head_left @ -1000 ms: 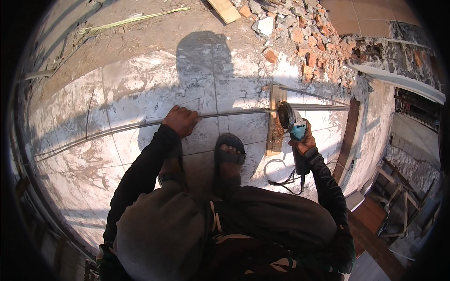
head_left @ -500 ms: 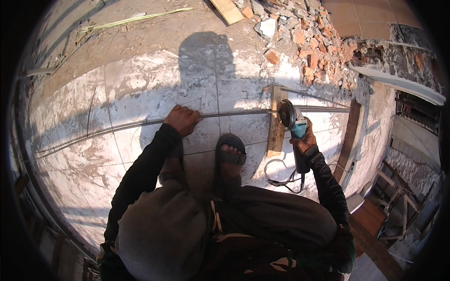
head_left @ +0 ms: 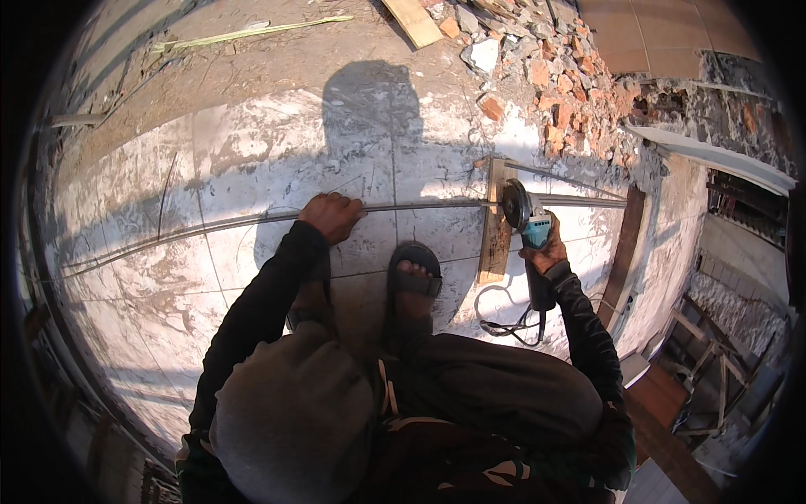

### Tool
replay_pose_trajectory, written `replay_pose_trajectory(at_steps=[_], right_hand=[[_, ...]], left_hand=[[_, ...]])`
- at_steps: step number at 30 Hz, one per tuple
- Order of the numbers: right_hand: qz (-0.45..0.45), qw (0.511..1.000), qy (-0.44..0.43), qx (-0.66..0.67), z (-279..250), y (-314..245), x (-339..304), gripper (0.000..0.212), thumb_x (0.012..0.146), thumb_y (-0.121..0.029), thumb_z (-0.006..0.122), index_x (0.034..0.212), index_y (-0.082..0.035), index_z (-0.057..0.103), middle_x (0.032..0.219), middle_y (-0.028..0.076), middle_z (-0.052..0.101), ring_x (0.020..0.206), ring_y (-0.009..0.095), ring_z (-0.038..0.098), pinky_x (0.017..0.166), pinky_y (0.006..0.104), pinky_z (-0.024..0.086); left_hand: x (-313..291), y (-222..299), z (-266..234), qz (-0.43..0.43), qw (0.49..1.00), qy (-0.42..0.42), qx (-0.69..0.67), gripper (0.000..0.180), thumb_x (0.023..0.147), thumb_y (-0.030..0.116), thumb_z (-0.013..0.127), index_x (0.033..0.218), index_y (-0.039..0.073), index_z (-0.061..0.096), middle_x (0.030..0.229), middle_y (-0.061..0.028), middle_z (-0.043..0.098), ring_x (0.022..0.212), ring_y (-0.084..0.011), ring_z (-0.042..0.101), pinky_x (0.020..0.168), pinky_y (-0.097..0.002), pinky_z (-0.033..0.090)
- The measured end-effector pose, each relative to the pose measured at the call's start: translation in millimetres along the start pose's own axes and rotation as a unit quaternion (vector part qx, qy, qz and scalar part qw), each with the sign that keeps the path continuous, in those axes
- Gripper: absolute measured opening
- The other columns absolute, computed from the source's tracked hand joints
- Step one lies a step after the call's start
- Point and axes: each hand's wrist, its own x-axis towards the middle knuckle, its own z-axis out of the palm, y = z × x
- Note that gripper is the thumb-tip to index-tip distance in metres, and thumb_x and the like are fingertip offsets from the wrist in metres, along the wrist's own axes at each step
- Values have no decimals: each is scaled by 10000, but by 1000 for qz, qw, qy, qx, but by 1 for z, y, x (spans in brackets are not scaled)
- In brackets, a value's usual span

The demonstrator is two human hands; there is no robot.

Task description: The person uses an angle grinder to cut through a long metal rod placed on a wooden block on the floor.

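Long thin metal rods (head_left: 428,205) run left to right across the pale floor. My left hand (head_left: 332,217) is closed around them in front of my feet. In my right hand (head_left: 547,249) is a teal and black angle grinder (head_left: 537,229), gripped by its body. Its dark cutting disc (head_left: 511,203) stands upright at the rods, above a wooden board (head_left: 495,239) that lies under them; whether it touches the rods I cannot tell. A black cord (head_left: 514,326) lies loosely coiled below the grinder.
Broken bricks and rubble (head_left: 554,76) are heaped at the far right, beside a plank (head_left: 411,21). A dark wooden beam (head_left: 622,252) lies under the rods' right end. My sandalled foot (head_left: 415,273) is between my hands. Wood pieces (head_left: 714,370) stand at the lower right.
Both hands keep their grip and nearly the same place. The whole view has shifted slightly, and the grinder stays at the rods above the board.
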Motion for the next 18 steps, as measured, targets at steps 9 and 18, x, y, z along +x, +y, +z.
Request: replay_pose_trajectory(at_steps=[9, 18], right_hand=[[44, 997, -2, -60, -2, -4, -7, 958, 555, -78, 783, 1355, -128, 259, 1113, 103, 568, 970, 255, 587, 844, 341, 493], [55, 997, -18, -42, -1, -1, -10, 969, 568, -1, 773, 1366, -155, 245, 1150, 101, 561, 1034, 248, 570, 875, 349, 485]], left_hand=[[0, 1, -2, 0, 1000, -7, -10, 176, 862, 253, 586, 807, 88, 559, 680, -93, 602, 688, -274, 626, 624, -406, 507], [0, 0, -1, -1, 1000, -17, 1, 169, 864, 265, 584, 829, 100, 570, 689, -70, 605, 700, -270, 628, 627, -403, 508]])
